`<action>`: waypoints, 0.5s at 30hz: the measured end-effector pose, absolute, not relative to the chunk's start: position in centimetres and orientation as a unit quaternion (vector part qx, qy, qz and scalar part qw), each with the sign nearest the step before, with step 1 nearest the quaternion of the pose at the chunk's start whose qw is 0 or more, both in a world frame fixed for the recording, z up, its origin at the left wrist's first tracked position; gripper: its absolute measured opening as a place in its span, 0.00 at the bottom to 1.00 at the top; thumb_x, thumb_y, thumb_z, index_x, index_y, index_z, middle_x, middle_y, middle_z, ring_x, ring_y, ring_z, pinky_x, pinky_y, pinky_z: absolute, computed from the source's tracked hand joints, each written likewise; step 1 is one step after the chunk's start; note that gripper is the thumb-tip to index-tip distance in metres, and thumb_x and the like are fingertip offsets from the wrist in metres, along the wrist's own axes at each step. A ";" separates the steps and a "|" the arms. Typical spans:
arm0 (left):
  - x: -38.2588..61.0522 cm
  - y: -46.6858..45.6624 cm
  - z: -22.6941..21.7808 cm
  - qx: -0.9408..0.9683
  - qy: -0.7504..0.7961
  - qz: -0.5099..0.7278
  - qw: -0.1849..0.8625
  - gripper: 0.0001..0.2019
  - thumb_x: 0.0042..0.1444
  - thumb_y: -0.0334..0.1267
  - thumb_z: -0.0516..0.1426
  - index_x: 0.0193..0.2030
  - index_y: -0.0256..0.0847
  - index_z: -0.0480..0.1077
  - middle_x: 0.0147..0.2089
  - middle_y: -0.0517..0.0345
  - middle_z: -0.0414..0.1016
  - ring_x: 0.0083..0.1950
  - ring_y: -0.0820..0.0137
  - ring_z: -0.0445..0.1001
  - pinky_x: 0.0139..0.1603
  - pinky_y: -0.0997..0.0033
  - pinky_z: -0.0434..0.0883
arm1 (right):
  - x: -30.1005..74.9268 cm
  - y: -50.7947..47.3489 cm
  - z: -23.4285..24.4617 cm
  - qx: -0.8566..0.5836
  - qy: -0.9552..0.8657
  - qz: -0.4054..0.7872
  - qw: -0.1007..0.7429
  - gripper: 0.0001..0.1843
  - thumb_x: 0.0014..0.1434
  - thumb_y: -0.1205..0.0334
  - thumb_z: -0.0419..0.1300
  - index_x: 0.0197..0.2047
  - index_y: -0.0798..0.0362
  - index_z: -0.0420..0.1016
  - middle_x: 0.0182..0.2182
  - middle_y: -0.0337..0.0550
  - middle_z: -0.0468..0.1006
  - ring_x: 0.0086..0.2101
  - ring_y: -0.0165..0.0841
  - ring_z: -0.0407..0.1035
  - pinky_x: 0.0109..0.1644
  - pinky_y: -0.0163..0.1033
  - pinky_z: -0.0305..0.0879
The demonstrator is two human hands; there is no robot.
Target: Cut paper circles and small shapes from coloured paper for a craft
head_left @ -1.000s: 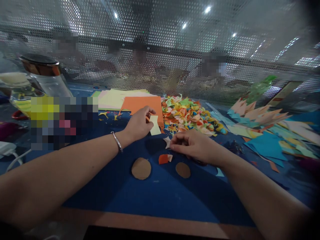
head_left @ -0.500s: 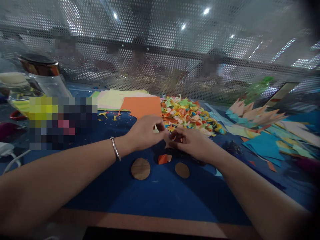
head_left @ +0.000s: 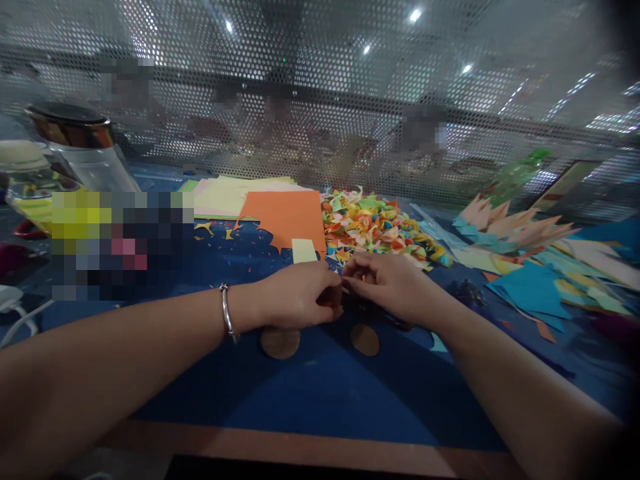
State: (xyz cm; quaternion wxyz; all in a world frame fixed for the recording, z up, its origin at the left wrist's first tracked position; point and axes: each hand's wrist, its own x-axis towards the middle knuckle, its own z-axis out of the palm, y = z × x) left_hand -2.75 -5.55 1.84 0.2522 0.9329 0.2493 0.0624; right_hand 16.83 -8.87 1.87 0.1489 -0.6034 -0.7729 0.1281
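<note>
Near two brown discs (head_left: 365, 340) and one cream slip (head_left: 304, 251), the left hand (head_left: 303, 294) and right hand (head_left: 390, 279) curl narrowly, any hold unclear.

Your left hand (head_left: 300, 293) is now lower and farther right, fingertips close to your right hand (head_left: 393, 280); one second ago clear gap lay between. Pale yellow paper piece (head_left: 304, 251), earlier between your left thumb and fingers, now lies over lower edge of orange sheet (head_left: 287, 217), beyond your knuckles. Small orange-red piece and its pale neighbour, earlier uncovered, now sit behind left fingers, hard to make out. Left hand also now covers upper edge of larger cardboard disc (head_left: 280, 344).
</note>
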 end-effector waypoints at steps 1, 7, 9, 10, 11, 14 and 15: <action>-2.7 -5.5 1.7 0.929 0.249 0.075 0.265 0.04 0.52 0.34 0.60 0.32 0.36 0.74 0.34 0.55 0.72 0.32 0.71 0.67 0.32 0.71 0.61 | 16.8 -8.9 1.9 -0.602 -0.772 0.136 0.153 0.11 0.59 0.55 0.57 0.32 0.52 0.75 0.20 0.38 0.74 0.22 0.30 0.66 0.26 0.35 0.56; -2.7 -4.3 1.2 0.853 0.290 0.200 0.384 0.02 0.51 0.31 0.60 0.33 0.37 0.72 0.28 0.61 0.74 0.29 0.74 0.70 0.32 0.73 0.64 | 16.9 -9.1 1.9 -0.570 -0.756 0.218 0.236 0.12 0.60 0.52 0.57 0.34 0.52 0.75 0.24 0.38 0.74 0.23 0.30 0.68 0.27 0.36 0.60; -2.7 -3.8 1.0 0.824 0.304 0.251 0.406 0.03 0.52 0.32 0.61 0.33 0.36 0.71 0.27 0.62 0.73 0.29 0.75 0.69 0.31 0.74 0.65 | 16.9 -9.2 2.0 -0.565 -0.734 0.261 0.273 0.16 0.61 0.47 0.57 0.35 0.52 0.74 0.22 0.36 0.71 0.20 0.28 0.65 0.25 0.35 0.60; -2.7 -3.7 0.9 0.809 0.307 0.272 0.421 0.03 0.52 0.33 0.61 0.32 0.36 0.71 0.27 0.62 0.73 0.29 0.75 0.69 0.31 0.75 0.65 | 16.9 -9.3 2.0 -0.563 -0.724 0.276 0.288 0.17 0.61 0.46 0.57 0.35 0.52 0.73 0.22 0.36 0.71 0.19 0.28 0.64 0.24 0.35 0.60; -2.6 -3.5 0.8 0.795 0.306 0.287 0.438 0.04 0.52 0.34 0.62 0.32 0.36 0.71 0.27 0.61 0.73 0.29 0.75 0.69 0.31 0.75 0.66 | 16.9 -9.3 2.0 -0.560 -0.716 0.285 0.302 0.18 0.61 0.45 0.58 0.35 0.53 0.74 0.23 0.36 0.70 0.19 0.27 0.64 0.24 0.35 0.60; -2.4 -3.4 0.4 0.764 0.291 0.314 0.482 0.06 0.52 0.35 0.62 0.32 0.35 0.71 0.28 0.60 0.73 0.30 0.76 0.70 0.33 0.75 0.68 | 16.8 -9.3 2.1 -0.549 -0.710 0.292 0.330 0.17 0.60 0.46 0.60 0.35 0.53 0.74 0.24 0.37 0.71 0.19 0.26 0.64 0.23 0.34 0.59; -2.4 -3.4 0.3 0.759 0.288 0.319 0.489 0.06 0.52 0.35 0.63 0.32 0.35 0.71 0.28 0.60 0.73 0.30 0.76 0.70 0.33 0.75 0.68 | 16.7 -9.3 2.1 -0.548 -0.711 0.289 0.333 0.17 0.60 0.47 0.61 0.35 0.53 0.74 0.24 0.37 0.72 0.19 0.26 0.64 0.23 0.34 0.59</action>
